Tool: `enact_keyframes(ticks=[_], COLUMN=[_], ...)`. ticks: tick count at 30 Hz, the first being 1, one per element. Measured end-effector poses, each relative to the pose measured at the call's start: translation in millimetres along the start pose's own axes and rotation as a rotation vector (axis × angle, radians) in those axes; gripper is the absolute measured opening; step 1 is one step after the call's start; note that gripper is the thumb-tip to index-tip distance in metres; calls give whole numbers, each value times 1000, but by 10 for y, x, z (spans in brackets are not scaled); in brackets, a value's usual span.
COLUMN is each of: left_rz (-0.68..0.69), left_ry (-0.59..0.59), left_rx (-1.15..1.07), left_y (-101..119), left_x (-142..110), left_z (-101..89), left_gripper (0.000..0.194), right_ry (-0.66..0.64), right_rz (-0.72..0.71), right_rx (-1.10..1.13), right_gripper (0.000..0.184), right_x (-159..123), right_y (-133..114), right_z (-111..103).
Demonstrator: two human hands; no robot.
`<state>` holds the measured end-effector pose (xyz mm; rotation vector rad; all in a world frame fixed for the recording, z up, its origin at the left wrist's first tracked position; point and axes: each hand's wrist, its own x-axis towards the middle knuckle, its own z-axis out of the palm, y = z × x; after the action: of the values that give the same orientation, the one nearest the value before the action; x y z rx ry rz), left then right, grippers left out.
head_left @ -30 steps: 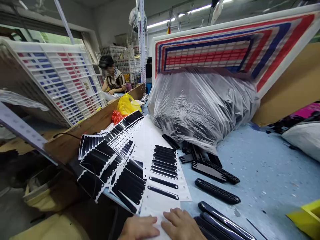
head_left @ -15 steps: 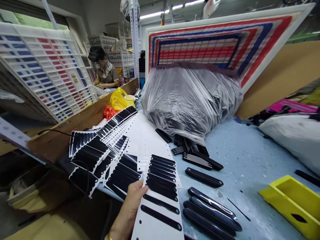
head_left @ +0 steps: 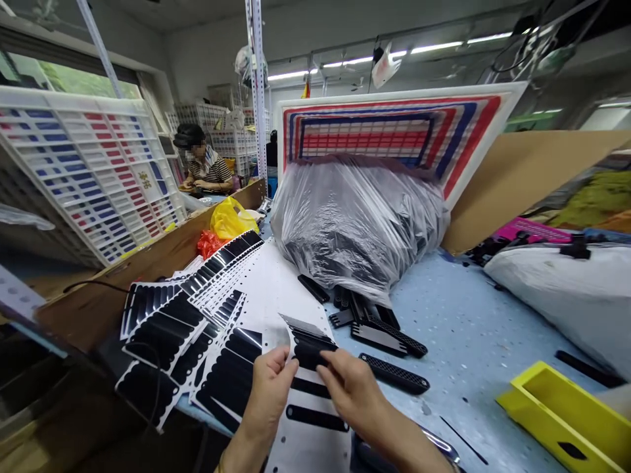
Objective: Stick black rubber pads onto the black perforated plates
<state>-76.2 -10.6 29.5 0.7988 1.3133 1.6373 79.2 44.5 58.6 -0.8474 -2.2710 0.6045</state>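
Observation:
My left hand (head_left: 271,381) pinches the left edge of a white backing sheet (head_left: 310,450) with long black stickers (head_left: 315,418) in rows; the sheet's upper part bends up. At the opposite edge, my right hand (head_left: 352,387) has thumb and fingertips closed on the end of one black sticker (head_left: 315,355). Left of my hands lie more sheets of black stickers (head_left: 231,374) in overlapping stacks. Just beyond my right hand is a black handle-like piece with a textured face (head_left: 394,373). Glossy black pieces (head_left: 438,441) are partly hidden beneath my right forearm.
A big clear plastic bag (head_left: 355,230) of dark pieces stands at the back, with loose black pieces (head_left: 379,336) at its mouth. A yellow bin (head_left: 566,420) is at right, near a white sack (head_left: 557,295). A wooden board (head_left: 142,263) edges the left; a person (head_left: 207,167) sits beyond.
My right hand has come into view and reached the sheet's right edge. My left hand has moved slightly up the sheet, whose upper part now bends. The camera view has tilted up.

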Motion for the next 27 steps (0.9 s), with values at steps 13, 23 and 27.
enact_keyframes(ticks=[13,23,27], left_rz=[128,-35,14], left_ry=[-257,-78,191], left_rx=[228,53,288], left_y=[158,-86,-162], left_x=[-46,381,851], left_z=[156,-29,-241], left_gripper=[25,25,29], right_ry=[-126,300,489], right_rz=[397,618,660], right_rx=[295,500,448], right_gripper=[46,43,47], right_x=[118,106,-222], right_y=[19,559,810], right_z=[90,-540,-1010])
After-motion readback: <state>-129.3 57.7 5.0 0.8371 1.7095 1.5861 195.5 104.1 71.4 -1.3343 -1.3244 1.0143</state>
